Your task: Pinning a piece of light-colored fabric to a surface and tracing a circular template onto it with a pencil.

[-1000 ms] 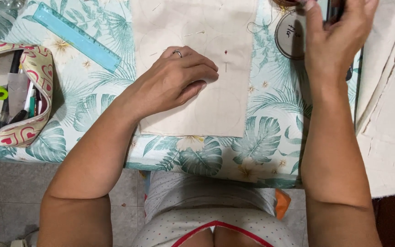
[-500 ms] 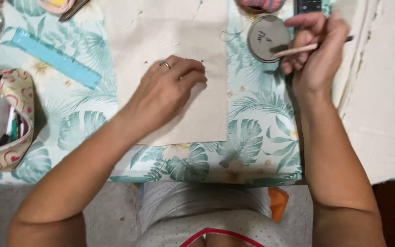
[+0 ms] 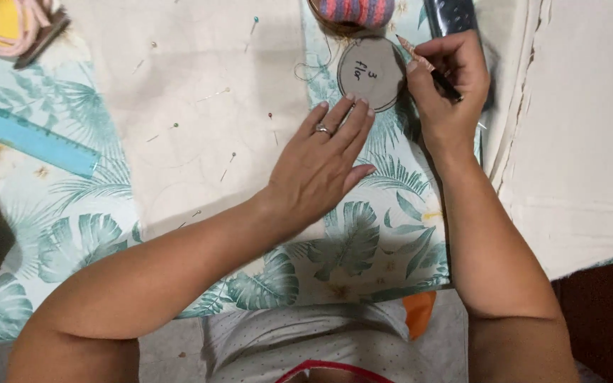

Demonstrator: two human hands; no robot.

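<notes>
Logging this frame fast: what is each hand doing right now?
Left hand: open, flat, fingertips reaching the round grey template.
Right hand: closed around a pencil.

— Where's the camera?

— There's only one, worn on the person's head, looking almost straight down over both forearms.

— How close?

— Near: the table with its leaf-printed cloth (image 3: 363,248) fills the view, its near edge and the person's lap at the bottom.

— Any second view?

— None, so nothing overlaps.
</notes>
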